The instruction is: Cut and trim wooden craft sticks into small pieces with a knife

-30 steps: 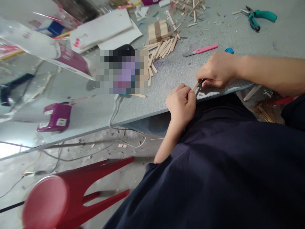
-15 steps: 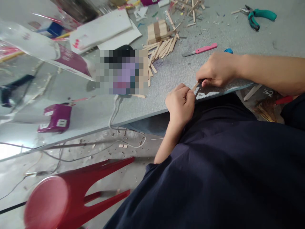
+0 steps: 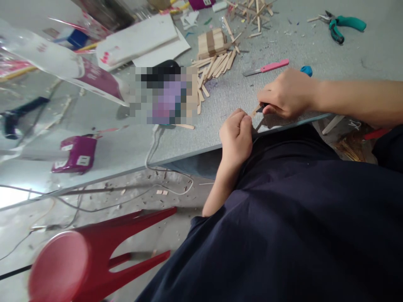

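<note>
Everything's being shot from one head-worn cam, pointed forward and pretty steeply down. The dark shirt (image 3: 267, 235) is being caught really close up, the left hand (image 3: 236, 135) and right hand (image 3: 288, 94) a bit farther out. The table edge (image 3: 189, 154) is being framed on a slant, with the floor (image 3: 179, 222) being squeezed in at the lower left.

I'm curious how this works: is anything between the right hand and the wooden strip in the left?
Only the dark tool in the right hand, close by the wooden strip; nothing else visible between.
</note>
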`<state>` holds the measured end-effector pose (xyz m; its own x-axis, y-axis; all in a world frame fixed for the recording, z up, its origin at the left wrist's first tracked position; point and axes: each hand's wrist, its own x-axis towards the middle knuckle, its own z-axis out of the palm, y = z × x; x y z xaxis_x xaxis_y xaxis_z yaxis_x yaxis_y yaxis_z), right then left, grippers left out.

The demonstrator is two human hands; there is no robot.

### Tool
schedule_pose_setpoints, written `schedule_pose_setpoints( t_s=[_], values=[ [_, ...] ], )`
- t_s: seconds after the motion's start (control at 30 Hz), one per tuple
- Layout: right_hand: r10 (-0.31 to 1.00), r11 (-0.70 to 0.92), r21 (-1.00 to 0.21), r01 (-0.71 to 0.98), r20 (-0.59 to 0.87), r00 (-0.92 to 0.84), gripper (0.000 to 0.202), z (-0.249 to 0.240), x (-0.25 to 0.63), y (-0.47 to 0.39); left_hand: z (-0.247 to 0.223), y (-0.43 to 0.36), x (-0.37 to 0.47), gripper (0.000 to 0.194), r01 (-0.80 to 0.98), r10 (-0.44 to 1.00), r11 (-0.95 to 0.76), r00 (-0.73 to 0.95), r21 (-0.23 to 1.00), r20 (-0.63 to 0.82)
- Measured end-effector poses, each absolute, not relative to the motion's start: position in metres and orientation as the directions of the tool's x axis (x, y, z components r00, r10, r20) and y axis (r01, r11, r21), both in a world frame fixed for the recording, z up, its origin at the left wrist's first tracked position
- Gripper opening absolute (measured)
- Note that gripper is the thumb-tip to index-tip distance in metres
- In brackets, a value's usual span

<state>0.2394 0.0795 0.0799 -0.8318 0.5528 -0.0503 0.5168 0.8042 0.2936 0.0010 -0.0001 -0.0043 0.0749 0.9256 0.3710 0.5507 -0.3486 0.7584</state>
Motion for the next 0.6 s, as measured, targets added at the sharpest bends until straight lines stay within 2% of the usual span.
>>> schedule_pose_setpoints(
  t_s=[0.13, 0.3, 0.6],
  values=[
    [0.572, 0.778, 0.344, 0.526, -0.043, -0.819, 0.07, 0.082, 0.236, 0.071, -0.003, 0.0, 0.0, 0.045, 0.532, 0.927, -0.354, 0.092, 0.769, 0.363],
    [0.574, 0.776, 0.352, 0.524, -0.05, -0.817, 0.072, 0.083, 0.236, 0.067, -0.003, 0.0, -0.001, 0.048, 0.533, 0.932, -0.346, 0.101, 0.772, 0.347],
    [0.542, 0.753, 0.48, 0.449, -0.067, -0.838, 0.076, 0.085, 0.237, 0.068, 0.002, -0.001, -0.003, 0.044, 0.291, 0.939, -0.345, 0.12, 0.892, 0.324]
  ],
)
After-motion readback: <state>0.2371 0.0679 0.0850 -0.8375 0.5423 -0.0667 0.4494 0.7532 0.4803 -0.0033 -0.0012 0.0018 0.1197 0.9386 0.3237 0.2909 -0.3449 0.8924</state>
